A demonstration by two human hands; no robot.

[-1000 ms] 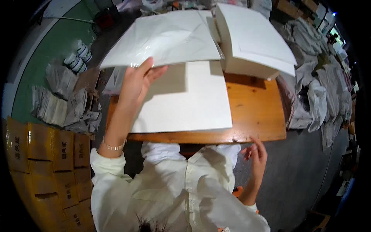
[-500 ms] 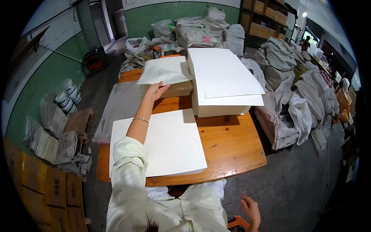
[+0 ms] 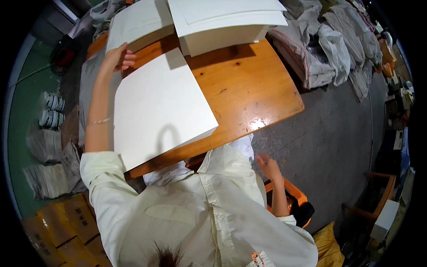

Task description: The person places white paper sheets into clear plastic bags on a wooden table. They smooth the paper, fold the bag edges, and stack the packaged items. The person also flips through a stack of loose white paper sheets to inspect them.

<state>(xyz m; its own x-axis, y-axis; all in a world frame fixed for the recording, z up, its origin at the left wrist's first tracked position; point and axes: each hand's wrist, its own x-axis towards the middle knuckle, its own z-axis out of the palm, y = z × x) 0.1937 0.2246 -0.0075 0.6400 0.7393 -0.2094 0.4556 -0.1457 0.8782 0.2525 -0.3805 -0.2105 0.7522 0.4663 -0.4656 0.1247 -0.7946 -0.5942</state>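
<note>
My left hand is at the front left corner of the back left stack, which has a white top and tan layered sides. Its fingers are apart and slightly bent, with nothing visible in them. Below the forearm lies a large white sheet pile, reaching the table's near edge. A taller pile of white sheets stands to the right of the back stack. Off the table, near my right side, my right hand hangs over the floor. It is a little blurred, its fingers loosely extended, and seems to hold nothing.
The wooden table has a rounded right corner. An orange seat is by my right arm. Pale sacks crowd the far right, brown cartons the lower left. White tubs stand along the green wall.
The view has tipped downward and turned. My left hand has come away from the front edge of the back left stack, toward its left corner. My right hand still hangs beside me.
</note>
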